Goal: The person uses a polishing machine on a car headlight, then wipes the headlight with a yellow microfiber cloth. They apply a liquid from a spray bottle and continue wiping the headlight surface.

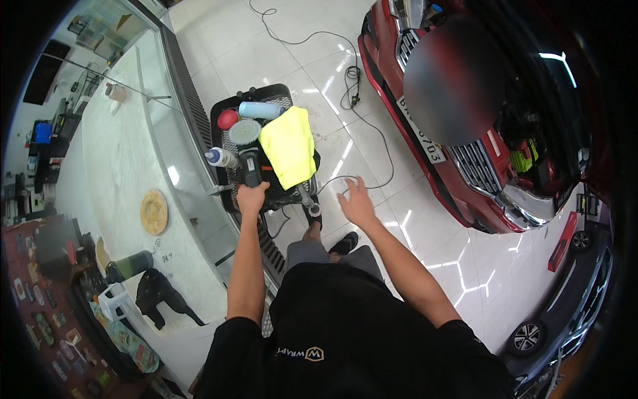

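A black tool cart [284,93] with a perforated top stands in front of me. My left hand [252,197] is closed around the rear end of a dark polisher [250,166], whose round grey pad [244,132] points away from me. Beside it lies a bright yellow cloth [289,146]. A white bottle with a blue cap [223,158], a red round pad [227,120] and a light blue bottle [260,110] also rest on the cart. My right hand [359,203] is open with fingers spread, close to a thin black cord [392,159]; whether they touch, I cannot tell.
At right stands a red car [425,163], its front partly hidden by a blurred patch. A dark car [565,292] is at lower right. The cord crosses the white tiled floor [332,80] with a tangled bunch. Left is a pale counter [126,173] behind a glass partition.
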A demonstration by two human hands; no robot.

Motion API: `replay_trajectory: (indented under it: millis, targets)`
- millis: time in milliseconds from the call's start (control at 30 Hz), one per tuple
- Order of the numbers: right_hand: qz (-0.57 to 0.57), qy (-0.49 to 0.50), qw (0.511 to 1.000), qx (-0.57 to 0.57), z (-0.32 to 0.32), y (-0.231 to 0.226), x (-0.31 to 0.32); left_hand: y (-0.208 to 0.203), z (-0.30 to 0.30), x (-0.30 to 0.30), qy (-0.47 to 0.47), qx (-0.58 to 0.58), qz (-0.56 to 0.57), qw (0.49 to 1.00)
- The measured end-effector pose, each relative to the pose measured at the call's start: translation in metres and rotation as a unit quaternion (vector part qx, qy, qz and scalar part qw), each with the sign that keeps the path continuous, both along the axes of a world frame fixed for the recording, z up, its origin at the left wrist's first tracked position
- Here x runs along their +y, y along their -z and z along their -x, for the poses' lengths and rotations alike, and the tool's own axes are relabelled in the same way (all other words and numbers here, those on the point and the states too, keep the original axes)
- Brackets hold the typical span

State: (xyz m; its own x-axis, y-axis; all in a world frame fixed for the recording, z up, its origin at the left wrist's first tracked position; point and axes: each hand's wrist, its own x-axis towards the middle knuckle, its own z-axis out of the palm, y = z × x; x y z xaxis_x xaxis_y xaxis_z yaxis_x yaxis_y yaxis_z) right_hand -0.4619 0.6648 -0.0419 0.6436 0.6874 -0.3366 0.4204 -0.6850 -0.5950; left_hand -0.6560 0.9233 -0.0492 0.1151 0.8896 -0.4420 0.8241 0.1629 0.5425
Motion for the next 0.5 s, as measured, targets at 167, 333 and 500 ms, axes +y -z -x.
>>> replay_trajectory:
  millis: [167, 333, 500]
  targets:
    - [0.147, 0.043, 0.987, 0.053, 0.009, 0.024, -0.103, 0.004, 0.001, 0.031, 0.052, 0.024, -0.002, 0.998]
    - [0.163, 0.055, 0.979, 0.109, 0.023, 0.037, -0.098, 0.025, 0.018, 0.043, 0.054, 0.024, 0.014, 0.998]
    - [0.053, 0.006, 0.992, 0.116, 0.002, 0.036, -0.014, 0.004, 0.012, 0.044, 0.049, 0.019, 0.002, 0.999]
